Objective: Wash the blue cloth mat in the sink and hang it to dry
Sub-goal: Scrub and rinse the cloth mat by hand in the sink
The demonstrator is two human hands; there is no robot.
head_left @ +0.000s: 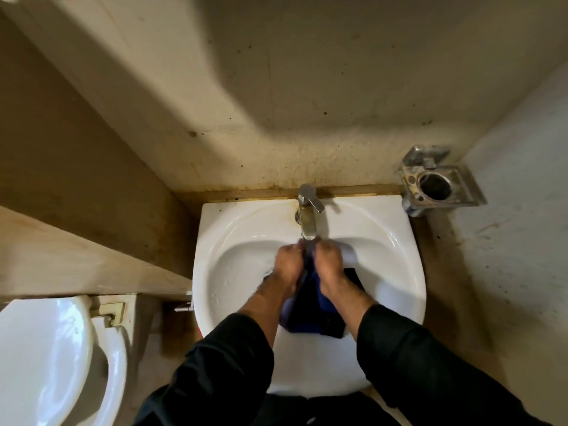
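The blue cloth mat (310,305) is bunched up, dark and wet-looking, in the white sink (233,259), trailing from under the tap (308,213) toward the front rim. My left hand (289,262) and my right hand (330,261) sit side by side just below the spout, both closed on the mat's upper end with a strip of cloth between them. Black sleeves cover both forearms. The mat's middle is hidden under my wrists.
A metal holder (436,182) with a round cup ring is fixed to the right wall beside the sink. A white toilet with raised seat (55,358) stands at lower left. A beige ledge (76,250) runs along the left wall.
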